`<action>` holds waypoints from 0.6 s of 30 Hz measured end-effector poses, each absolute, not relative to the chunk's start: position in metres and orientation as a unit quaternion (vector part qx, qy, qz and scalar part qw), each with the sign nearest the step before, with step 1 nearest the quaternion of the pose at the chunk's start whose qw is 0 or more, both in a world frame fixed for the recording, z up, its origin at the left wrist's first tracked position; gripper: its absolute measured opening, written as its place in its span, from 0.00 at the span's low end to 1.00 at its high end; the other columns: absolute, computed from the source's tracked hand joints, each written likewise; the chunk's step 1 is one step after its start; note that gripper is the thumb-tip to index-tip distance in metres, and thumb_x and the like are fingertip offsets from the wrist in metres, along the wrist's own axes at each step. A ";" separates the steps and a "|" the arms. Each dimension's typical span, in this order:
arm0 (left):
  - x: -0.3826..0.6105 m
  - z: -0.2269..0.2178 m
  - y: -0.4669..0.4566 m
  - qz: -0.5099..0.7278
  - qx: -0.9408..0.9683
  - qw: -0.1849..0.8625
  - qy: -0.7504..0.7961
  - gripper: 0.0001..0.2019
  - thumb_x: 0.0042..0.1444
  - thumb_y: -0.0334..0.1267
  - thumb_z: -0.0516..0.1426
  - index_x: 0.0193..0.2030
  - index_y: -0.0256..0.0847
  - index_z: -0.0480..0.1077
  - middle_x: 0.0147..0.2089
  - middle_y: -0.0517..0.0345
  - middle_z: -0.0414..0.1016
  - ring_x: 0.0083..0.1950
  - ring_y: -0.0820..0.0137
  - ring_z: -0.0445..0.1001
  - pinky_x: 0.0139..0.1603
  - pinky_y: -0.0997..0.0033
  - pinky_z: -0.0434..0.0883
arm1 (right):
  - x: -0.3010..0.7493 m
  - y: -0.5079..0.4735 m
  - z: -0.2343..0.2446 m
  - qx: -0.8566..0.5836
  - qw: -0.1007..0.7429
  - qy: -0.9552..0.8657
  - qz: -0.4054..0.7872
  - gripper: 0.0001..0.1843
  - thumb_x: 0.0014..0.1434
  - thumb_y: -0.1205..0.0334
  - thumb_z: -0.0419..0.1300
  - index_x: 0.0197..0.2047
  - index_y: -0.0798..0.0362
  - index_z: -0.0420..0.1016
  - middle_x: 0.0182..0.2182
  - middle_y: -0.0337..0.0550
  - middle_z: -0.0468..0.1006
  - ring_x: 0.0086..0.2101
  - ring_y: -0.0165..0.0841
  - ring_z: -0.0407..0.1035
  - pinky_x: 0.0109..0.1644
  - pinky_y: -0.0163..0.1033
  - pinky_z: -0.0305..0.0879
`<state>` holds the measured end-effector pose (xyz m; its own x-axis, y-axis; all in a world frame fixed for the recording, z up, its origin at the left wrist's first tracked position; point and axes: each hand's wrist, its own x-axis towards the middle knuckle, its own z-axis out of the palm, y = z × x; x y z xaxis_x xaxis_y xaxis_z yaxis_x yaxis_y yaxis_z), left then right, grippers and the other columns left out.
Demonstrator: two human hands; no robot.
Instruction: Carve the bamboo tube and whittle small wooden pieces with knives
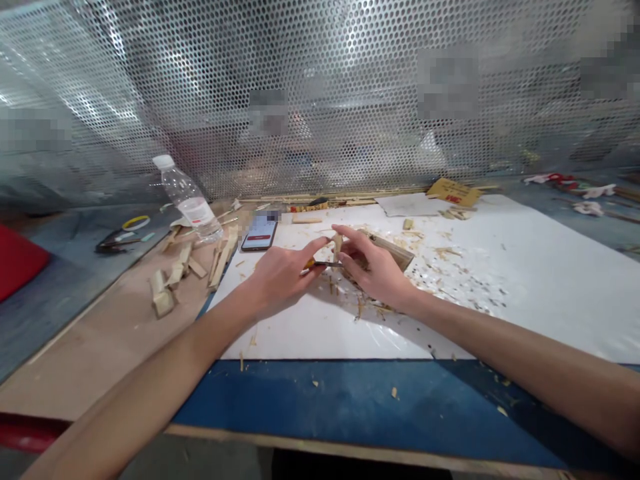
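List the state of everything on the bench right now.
Left hand: closed on the tool.
Right hand: pinching the wood piece, held upright.
Bottle: capped, upright.
Phone: lying flat, screen lit.
White sheet: littered with shavings.
Wood scraps: loose, left of sheet.

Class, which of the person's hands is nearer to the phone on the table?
Left. The left hand sits just right of the phone, nearer the person; the right hand is farther right.
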<state>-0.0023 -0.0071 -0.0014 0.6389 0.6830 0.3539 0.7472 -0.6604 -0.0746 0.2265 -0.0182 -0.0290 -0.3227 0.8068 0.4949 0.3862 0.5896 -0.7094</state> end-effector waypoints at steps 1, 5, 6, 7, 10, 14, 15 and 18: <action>-0.002 -0.001 -0.007 -0.147 -0.894 0.106 -0.410 0.29 0.69 0.49 0.53 0.74 0.44 0.55 0.37 0.57 0.84 0.33 0.65 0.80 0.33 0.71 0.66 | 0.226 -0.018 -0.029 -0.385 0.442 -0.772 0.247 0.30 0.68 0.57 0.53 0.71 0.48 0.55 0.43 0.45 0.81 0.40 0.35 0.76 0.47 0.44 0.71; -0.001 0.001 -0.010 -0.148 -0.887 0.089 -0.427 0.37 0.68 0.49 0.53 0.78 0.44 0.41 0.40 0.56 0.84 0.34 0.65 0.80 0.35 0.70 0.67 | 0.224 -0.018 -0.029 -0.410 0.447 -0.753 0.256 0.23 0.66 0.55 0.55 0.63 0.50 0.62 0.44 0.48 0.82 0.43 0.39 0.77 0.47 0.46 0.72; 0.000 0.002 -0.011 -0.147 -0.889 0.087 -0.424 0.38 0.68 0.48 0.53 0.79 0.44 0.40 0.40 0.56 0.84 0.34 0.65 0.80 0.35 0.70 0.67 | 0.224 -0.018 -0.028 -0.417 0.443 -0.752 0.253 0.20 0.66 0.54 0.55 0.59 0.50 0.65 0.43 0.49 0.82 0.43 0.39 0.77 0.46 0.46 0.72; 0.001 0.003 -0.012 -0.142 -0.892 0.087 -0.419 0.37 0.68 0.47 0.53 0.79 0.45 0.40 0.40 0.56 0.84 0.34 0.66 0.80 0.35 0.70 0.66 | 0.223 -0.018 -0.027 -0.423 0.439 -0.753 0.249 0.17 0.66 0.53 0.55 0.55 0.50 0.66 0.43 0.49 0.82 0.42 0.40 0.77 0.45 0.46 0.72; 0.005 0.006 -0.014 -0.133 -0.898 0.096 -0.409 0.36 0.67 0.42 0.54 0.78 0.50 0.43 0.42 0.58 0.84 0.34 0.67 0.80 0.34 0.71 0.65 | 0.223 -0.019 -0.025 -0.430 0.432 -0.755 0.242 0.13 0.67 0.51 0.54 0.49 0.50 0.67 0.40 0.48 0.81 0.37 0.39 0.76 0.41 0.45 0.70; 0.008 0.009 -0.016 -0.135 -0.896 0.099 -0.411 0.37 0.66 0.39 0.54 0.78 0.55 0.43 0.44 0.61 0.84 0.33 0.67 0.79 0.34 0.71 0.66 | 0.224 -0.020 -0.024 -0.428 0.434 -0.757 0.236 0.10 0.67 0.52 0.53 0.46 0.48 0.65 0.38 0.45 0.80 0.36 0.37 0.74 0.40 0.44 0.68; 0.008 0.009 -0.016 -0.135 -0.897 0.097 -0.410 0.37 0.66 0.39 0.54 0.78 0.56 0.43 0.44 0.62 0.84 0.33 0.68 0.79 0.34 0.71 0.66 | 0.224 -0.020 -0.024 -0.427 0.435 -0.758 0.234 0.09 0.67 0.52 0.53 0.45 0.48 0.65 0.38 0.45 0.80 0.36 0.37 0.74 0.40 0.44 0.68; 0.006 0.006 -0.015 -0.146 -0.900 0.094 -0.400 0.37 0.66 0.38 0.54 0.78 0.54 0.43 0.41 0.62 0.84 0.32 0.68 0.79 0.35 0.71 0.68 | 0.223 -0.020 -0.026 -0.424 0.438 -0.762 0.217 0.08 0.68 0.54 0.53 0.45 0.48 0.65 0.37 0.44 0.79 0.36 0.37 0.73 0.41 0.43 0.69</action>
